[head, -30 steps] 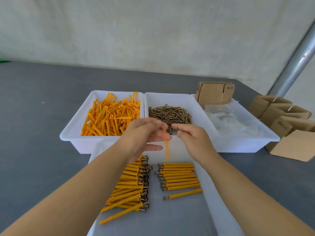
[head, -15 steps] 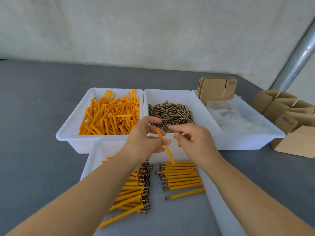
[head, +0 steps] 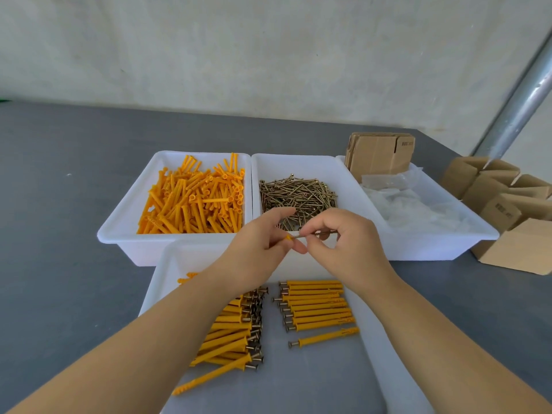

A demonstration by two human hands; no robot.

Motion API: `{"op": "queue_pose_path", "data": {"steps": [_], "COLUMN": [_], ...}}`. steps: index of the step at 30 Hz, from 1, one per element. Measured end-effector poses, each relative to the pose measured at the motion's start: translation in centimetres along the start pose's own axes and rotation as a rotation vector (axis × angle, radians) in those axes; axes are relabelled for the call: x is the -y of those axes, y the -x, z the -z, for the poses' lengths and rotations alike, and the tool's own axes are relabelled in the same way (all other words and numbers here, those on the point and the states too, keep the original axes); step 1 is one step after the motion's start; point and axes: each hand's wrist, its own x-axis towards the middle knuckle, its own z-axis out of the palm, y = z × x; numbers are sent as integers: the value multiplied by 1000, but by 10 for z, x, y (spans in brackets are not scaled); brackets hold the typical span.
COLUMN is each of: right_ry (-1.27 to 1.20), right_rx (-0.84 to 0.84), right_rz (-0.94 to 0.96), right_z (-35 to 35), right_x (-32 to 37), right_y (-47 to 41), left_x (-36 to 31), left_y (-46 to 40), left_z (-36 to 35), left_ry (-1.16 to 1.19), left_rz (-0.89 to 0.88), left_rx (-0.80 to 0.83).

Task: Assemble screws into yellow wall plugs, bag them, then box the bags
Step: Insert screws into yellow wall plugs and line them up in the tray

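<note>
I pinch a yellow wall plug (head: 287, 236) in my left hand (head: 257, 252), only its flared end showing past my fingertips. My right hand (head: 343, 243) pinches a screw (head: 313, 233) lying level, its tip at the plug's mouth. Both hands hang over the near edge of the middle bin (head: 298, 162).

Below them lies a shallow white tray (head: 376, 348) with finished plugs in two groups: a heaped pile (head: 233, 333) on the left, partly under my forearm, too tangled for me to count, and a tidy row (head: 316, 304) on the right of about ten, plus one single piece (head: 324, 337) just beside it, slightly tilted.

Behind the tray stand three white bins side by side, touching. The left bin (head: 125, 222) holds loose yellow plugs (head: 194, 201). The middle one holds a heap of screws (head: 298, 194). The right bin (head: 433, 249) holds clear plastic bags (head: 412, 204) and a stack of flat cardboard (head: 379, 153) leaning at its far end.

Everything sits on a grey table (head: 59, 234). Right of the bins lie several folded cardboard boxes (head: 507, 204). A pale wall (head: 239, 55) stands behind, with a slanted metal pole (head: 519, 97) at the right.
</note>
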Motion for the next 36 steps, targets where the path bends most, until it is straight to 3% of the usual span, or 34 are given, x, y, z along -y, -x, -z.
{"op": "queue_pose_path", "data": {"steps": [6,10,12,17,22,25,30,33,36], "right_ry": [4,-342,-434,-368,-338,-344,-357,-345,-341], "right_rx": [113,95,14,-277,-337,-330,-325,-322,-319], "right_rz": [91,45,25,-70,-129,-133,-137,-118,-106], "right_z": [-1,-4,-3,3,4,3,2,2,1], "right_x": [6,15,15,5,0,-1,-3,-3,-2], "right_y": [1,5,5,-2,-2,-2,-2,-2,-2], "left_x": [-2,-8,-6,-7,-9,-11,-13,-12,-14], "left_y": [2,3,2,5,10,14,23,26,28], "left_z": [-3,-3,0,2,-2,-13,-46,-63,-73], "left_ry": [-41,88,96,122,238,70,-449,-767,-934], "left_rz": [-59,-68,-52,-76,24,39,-61,-105,-81], "left_rx": [105,75,46,93,240,369,545,572,540]}}
